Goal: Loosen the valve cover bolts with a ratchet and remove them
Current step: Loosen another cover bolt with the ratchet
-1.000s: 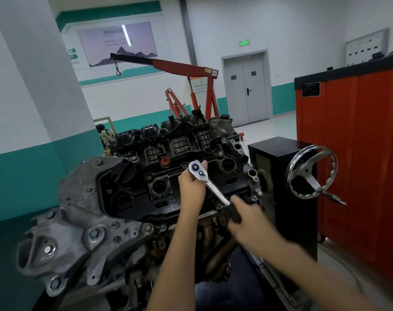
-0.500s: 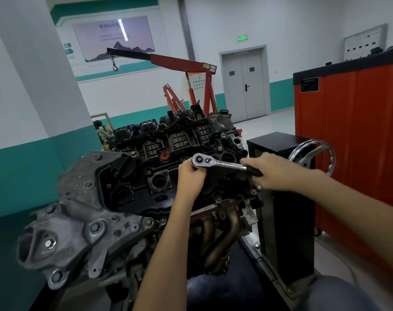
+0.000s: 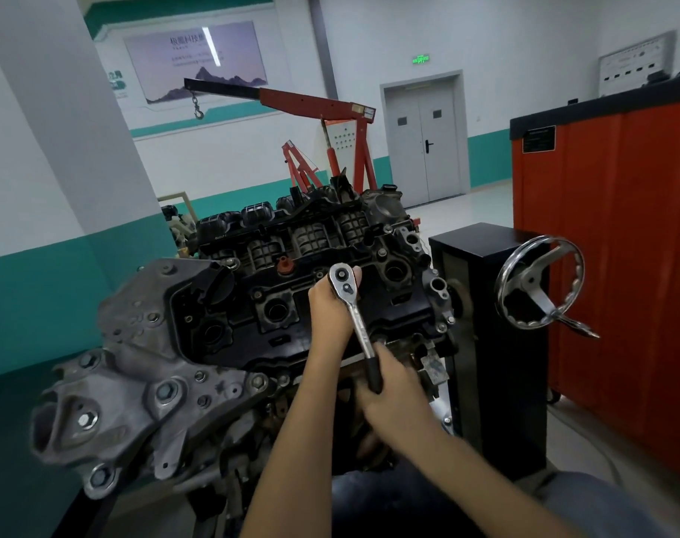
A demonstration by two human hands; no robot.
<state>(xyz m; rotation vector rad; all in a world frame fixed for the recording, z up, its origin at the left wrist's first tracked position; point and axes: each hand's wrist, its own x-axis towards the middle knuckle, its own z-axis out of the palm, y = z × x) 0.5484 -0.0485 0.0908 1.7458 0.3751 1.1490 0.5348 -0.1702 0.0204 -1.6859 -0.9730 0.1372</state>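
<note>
Valve cover bolts [image 3: 257,293] show as small, dull metal heads dotted along the edges of the one black valve cover [image 3: 253,343]. The exact count cannot be read, and the one under the tool is hidden. The cover lies on top of the single engine [image 3: 136,382] at the centre of the frame, tilted toward the camera. Three round plug wells are in view, with one orange cap [image 3: 283,266] near its upper edge.

There is one ratchet [image 3: 359,328], chrome with a black grip. Its round head sits on the cover at mid-frame and its handle slants down to the right.

Both hands are on it. The left hand [image 3: 330,308] is curled around the head end with the thumb tip beside the head. The right hand [image 3: 392,386], slightly blurred, is wrapped around the black grip, lower and just right of centre.

To the right stand one black stand column [image 3: 482,304] and one silver handwheel [image 3: 540,281]. One red cabinet [image 3: 621,246] fills the right edge. One red engine hoist [image 3: 319,106] reaches across the upper middle, and one grey double door [image 3: 423,137] lies behind it.
</note>
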